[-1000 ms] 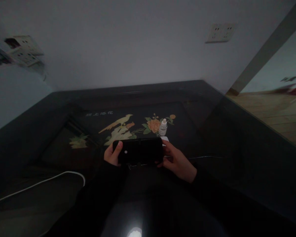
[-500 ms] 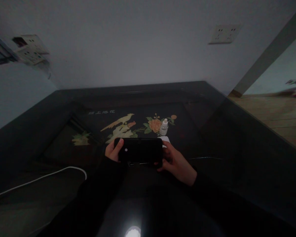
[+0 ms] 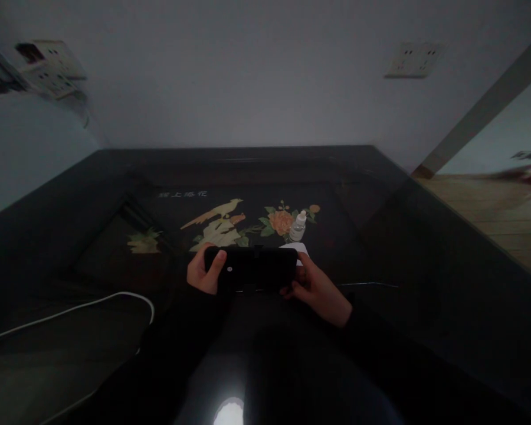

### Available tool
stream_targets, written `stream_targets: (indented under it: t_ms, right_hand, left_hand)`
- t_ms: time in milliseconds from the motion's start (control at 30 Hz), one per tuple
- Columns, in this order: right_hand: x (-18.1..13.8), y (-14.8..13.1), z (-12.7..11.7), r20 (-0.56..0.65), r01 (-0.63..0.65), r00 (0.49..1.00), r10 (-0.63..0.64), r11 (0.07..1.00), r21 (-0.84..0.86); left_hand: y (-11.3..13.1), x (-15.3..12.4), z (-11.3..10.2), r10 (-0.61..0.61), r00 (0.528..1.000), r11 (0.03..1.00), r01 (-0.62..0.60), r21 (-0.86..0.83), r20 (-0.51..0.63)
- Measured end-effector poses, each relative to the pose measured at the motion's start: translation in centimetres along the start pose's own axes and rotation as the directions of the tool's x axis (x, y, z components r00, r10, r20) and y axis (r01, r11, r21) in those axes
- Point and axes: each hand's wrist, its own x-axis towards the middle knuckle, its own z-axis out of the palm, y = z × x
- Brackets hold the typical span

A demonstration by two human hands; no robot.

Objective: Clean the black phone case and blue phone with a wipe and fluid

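Observation:
Held level across both hands is a black smartphone (image 3: pixel 261 271), its dark face toward me with one small white mark near the left end. My left hand (image 3: pixel 202 273) is closed around that left end, thumb lying on the face. Around the right end, the fingers of my right hand (image 3: pixel 324 295) are closed, partly in shadow. Small dark clip-like parts show at the middle of the phone's top and bottom edges; what they belong to is hard to see. Just behind the phone, a small dropper bottle (image 3: pixel 298 227) with a white cap stands near a flat white item (image 3: pixel 304 251), which is partly hidden.
The glossy dark table (image 3: pixel 265 168) has a bird-and-flower picture (image 3: pixel 221 227) on it. A white cable (image 3: pixel 88 305) curves over the left side. Wall sockets (image 3: pixel 413 59) sit on the wall behind, and a wooden floor (image 3: pixel 491 203) shows at right.
The view has shifted a little. Both hands still grip the phone, which sits slightly further right in the picture. The bottle and table stay in place.

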Motion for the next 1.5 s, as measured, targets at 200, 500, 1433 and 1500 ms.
stream_targets:
  t_ms: [200, 500, 1433, 1500]
  right_hand:
    - [0.2, 0.0, -0.5, 0.032, 0.011, 0.999, -0.009, 0.999, -0.043]
    - [0.0, 0.4, -0.8, 0.070, 0.011, 0.998, -0.006, 0.998, -0.061]
    - [-0.4, -1.8, -1.9, 0.145, 0.051, 0.989, -0.024, 0.981, -0.189]
    - [-0.4, -1.9, -2.1, 0.142, 0.052, 0.990, -0.020, 0.973, -0.224]
  left_hand:
    - [0.3, -0.3, 0.2, 0.057, 0.998, 0.998, -0.057, 0.003, -0.036]
    - [0.4, -0.6, 0.5, 0.036, 0.998, 0.998, -0.039, -0.055, -0.043]
    - [-0.5, 1.6, -0.2, -0.158, 0.973, 0.986, 0.164, -0.023, 0.166]
    - [0.0, 1.3, -0.1, -0.132, 0.977, 0.991, 0.132, 0.013, 0.169]
